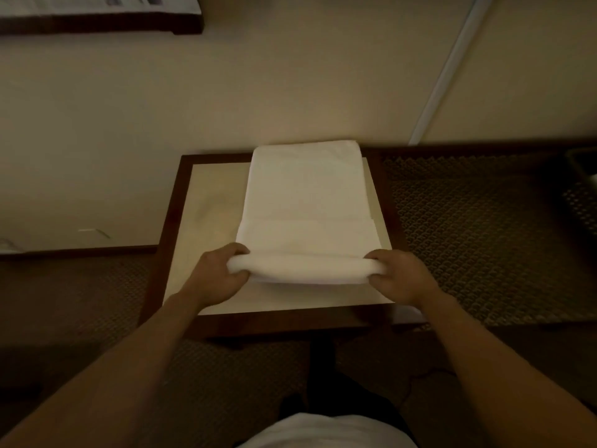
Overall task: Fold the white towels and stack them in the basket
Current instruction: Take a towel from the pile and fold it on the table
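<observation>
A white towel (303,195) lies lengthwise on a small table (206,195) with a dark wooden frame and a pale top, its far end reaching the wall. The towel's near end is rolled or folded up into a thick edge. My left hand (216,273) grips the left end of that edge, fingers curled over it. My right hand (400,273) grips the right end the same way. No basket is clearly in view.
A beige wall rises behind the table, with a dark-framed picture (97,24) at top left. Patterned carpet (484,237) lies to the right. A dark object (583,166) sits at the far right edge. My white shirt (326,431) shows at the bottom.
</observation>
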Demonstrator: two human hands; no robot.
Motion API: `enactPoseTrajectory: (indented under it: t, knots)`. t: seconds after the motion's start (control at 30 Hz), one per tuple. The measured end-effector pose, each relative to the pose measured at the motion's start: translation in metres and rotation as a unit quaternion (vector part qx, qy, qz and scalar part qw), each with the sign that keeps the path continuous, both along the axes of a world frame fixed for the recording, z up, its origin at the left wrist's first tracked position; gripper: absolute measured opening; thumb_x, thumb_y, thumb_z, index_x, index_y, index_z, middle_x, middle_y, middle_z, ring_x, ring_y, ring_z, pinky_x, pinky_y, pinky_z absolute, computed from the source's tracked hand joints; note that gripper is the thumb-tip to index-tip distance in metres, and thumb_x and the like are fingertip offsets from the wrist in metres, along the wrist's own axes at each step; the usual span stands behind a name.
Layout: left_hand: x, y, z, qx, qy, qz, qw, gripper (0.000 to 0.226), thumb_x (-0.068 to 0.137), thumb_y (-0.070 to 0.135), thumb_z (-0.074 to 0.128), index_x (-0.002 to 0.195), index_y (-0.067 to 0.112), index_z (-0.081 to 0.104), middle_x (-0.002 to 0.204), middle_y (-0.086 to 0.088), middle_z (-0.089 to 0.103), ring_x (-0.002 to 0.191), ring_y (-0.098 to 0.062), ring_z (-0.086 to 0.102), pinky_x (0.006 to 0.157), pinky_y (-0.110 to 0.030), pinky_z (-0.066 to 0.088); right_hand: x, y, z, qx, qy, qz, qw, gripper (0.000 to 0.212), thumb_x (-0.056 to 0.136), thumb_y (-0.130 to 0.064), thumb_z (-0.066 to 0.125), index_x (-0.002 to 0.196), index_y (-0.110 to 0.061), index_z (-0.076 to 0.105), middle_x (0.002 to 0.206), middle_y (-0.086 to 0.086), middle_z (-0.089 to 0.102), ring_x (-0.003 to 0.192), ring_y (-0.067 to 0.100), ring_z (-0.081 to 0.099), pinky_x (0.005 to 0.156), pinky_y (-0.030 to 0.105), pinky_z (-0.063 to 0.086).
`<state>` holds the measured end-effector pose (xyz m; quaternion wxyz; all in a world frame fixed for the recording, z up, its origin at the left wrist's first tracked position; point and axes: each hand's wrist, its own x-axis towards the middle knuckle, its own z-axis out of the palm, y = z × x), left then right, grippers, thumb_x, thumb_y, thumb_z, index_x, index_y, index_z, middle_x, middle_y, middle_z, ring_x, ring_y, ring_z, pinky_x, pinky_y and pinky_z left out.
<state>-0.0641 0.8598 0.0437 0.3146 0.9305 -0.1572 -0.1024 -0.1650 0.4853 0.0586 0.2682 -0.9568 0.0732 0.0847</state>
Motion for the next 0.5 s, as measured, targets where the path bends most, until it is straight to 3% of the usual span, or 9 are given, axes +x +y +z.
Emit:
enactPoseTrajectory:
  t: [0.1,0.23,0.37,0.5]
  knots:
    - [-0.008,0.017,0.03,-0.135,0.037,0.053,0.989,0.029,0.072,0.029,0.08,0.1,0.027,0.07,0.095,0.01,0.071,0.088,-0.006,0.065,0.072,-0.02,0.049,-0.009,-0.008,0.032,0.15,0.031,-0.022,0.988,0.026,0.079,-0.013,0.074,0.098,-0.032,0.073,0.095,-0.01,0.073,0.085,0.006,0.068,0.076,0.028,0.056]
    - [-0.018,0.021,0.054,-0.267,0.088,0.086,0.956,0.047,0.066,0.049,0.073,0.103,0.019,0.071,0.098,0.009,0.073,0.087,-0.004,0.067,0.069,-0.016,0.053,-0.01,-0.011,0.069,0.255,0.018,-0.017,0.967,0.029,0.082,0.004,0.07,0.099,-0.019,0.076,0.096,-0.004,0.074,0.088,0.008,0.069,0.072,0.021,0.055]
    - [0.001,0.004,0.061,-0.302,0.095,0.145,0.937,0.015,0.091,0.029,0.072,0.106,0.028,0.069,0.097,0.018,0.073,0.085,-0.001,0.069,0.07,-0.025,0.054,0.008,-0.014,0.078,0.323,-0.022,-0.043,0.945,0.028,0.085,0.008,0.067,0.105,-0.011,0.074,0.102,0.001,0.073,0.093,0.01,0.069,0.073,0.023,0.058]
    - [0.05,-0.019,0.063,-0.295,0.077,0.184,0.934,0.01,0.096,0.032,0.066,0.106,0.032,0.066,0.096,0.014,0.07,0.084,-0.001,0.068,0.07,-0.025,0.052,0.05,-0.023,0.07,0.324,-0.065,-0.081,0.94,0.022,0.09,-0.002,0.068,0.109,-0.013,0.072,0.108,-0.001,0.07,0.093,0.005,0.067,0.069,0.018,0.055]
